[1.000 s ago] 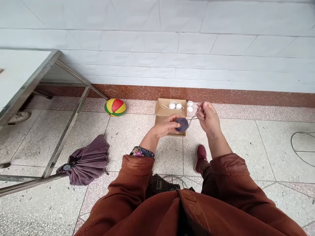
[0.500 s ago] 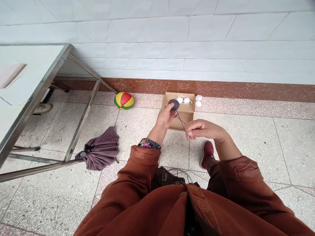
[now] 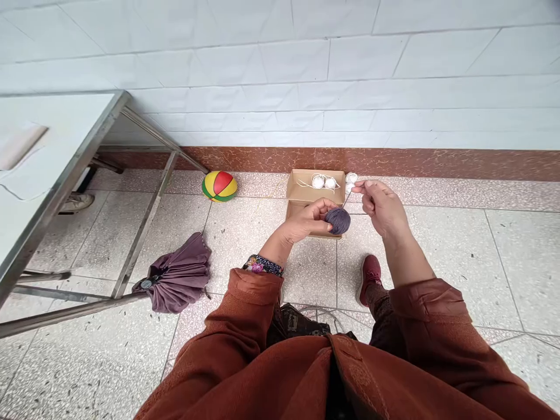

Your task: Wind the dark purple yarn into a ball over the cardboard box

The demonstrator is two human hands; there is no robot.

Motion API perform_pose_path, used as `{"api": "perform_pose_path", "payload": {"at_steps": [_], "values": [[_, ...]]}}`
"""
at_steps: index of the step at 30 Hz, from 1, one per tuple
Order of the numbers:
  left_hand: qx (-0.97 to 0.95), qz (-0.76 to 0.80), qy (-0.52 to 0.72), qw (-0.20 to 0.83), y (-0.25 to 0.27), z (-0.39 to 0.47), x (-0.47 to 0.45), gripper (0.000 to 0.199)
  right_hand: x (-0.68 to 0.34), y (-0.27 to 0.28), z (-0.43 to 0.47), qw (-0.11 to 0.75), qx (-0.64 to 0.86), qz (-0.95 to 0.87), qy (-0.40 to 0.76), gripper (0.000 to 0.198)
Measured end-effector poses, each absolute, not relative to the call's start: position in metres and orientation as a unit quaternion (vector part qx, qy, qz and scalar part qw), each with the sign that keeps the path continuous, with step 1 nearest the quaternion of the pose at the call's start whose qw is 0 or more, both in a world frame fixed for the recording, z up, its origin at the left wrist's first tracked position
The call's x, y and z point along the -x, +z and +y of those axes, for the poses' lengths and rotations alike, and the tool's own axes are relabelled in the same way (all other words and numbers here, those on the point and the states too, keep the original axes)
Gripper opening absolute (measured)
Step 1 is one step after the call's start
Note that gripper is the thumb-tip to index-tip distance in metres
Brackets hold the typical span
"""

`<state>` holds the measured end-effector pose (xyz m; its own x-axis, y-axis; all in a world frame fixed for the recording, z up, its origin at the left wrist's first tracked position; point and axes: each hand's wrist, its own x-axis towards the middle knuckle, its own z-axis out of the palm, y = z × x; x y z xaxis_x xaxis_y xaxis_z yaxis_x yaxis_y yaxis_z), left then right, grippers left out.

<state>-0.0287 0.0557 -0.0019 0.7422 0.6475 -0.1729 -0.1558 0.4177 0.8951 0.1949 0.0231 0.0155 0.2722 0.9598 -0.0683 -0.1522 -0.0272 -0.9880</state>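
My left hand (image 3: 308,220) holds a dark purple-grey ball of yarn (image 3: 338,221) between thumb and fingers, over the front of an open cardboard box (image 3: 294,185). Up and to the right of it, my right hand (image 3: 380,203) pinches the thin strand of yarn (image 3: 349,198) that runs down to the ball. In the back part of the box lie white balls of yarn (image 3: 318,181) with loose ends. More white yarn (image 3: 351,178) sits on the floor beside the box, partly hidden behind my right fingertips.
A metal-framed table (image 3: 56,140) stands at the left. Under its edge a folded purple umbrella (image 3: 181,277) lies against the frame bar. A colourful ball (image 3: 219,186) rests by the tiled wall (image 3: 262,76). A person's shoe (image 3: 77,202) shows beneath the table.
The yarn ball has come lower and to the right in my left hand, its side now showing. My right hand has risen from below the ball to its upper right.
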Motion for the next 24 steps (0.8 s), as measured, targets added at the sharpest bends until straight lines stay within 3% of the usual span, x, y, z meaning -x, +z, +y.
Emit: {"api": "perform_pose_path", "payload": {"at_steps": [7,15,20,24], "values": [[-0.392,0.236,0.330,0.826,0.013,0.053,0.030,0.072,-0.179,-0.001,0.024,0.493,0.565,-0.388,0.537,0.050],[-0.295,0.259,0.415,0.821,0.007,0.060,0.032,0.065,-0.171,-0.011,0.021,0.386,0.592,-0.529,0.471,0.042],[-0.338,0.378,0.439,0.742,-0.002,0.069,0.033,0.046,-0.162,-0.005,0.012,0.320,0.534,-0.679,0.389,0.036],[-0.460,0.463,0.412,0.635,-0.011,0.072,0.034,0.051,-0.163,0.006,0.008,0.335,0.487,-0.720,0.363,0.034]]}}
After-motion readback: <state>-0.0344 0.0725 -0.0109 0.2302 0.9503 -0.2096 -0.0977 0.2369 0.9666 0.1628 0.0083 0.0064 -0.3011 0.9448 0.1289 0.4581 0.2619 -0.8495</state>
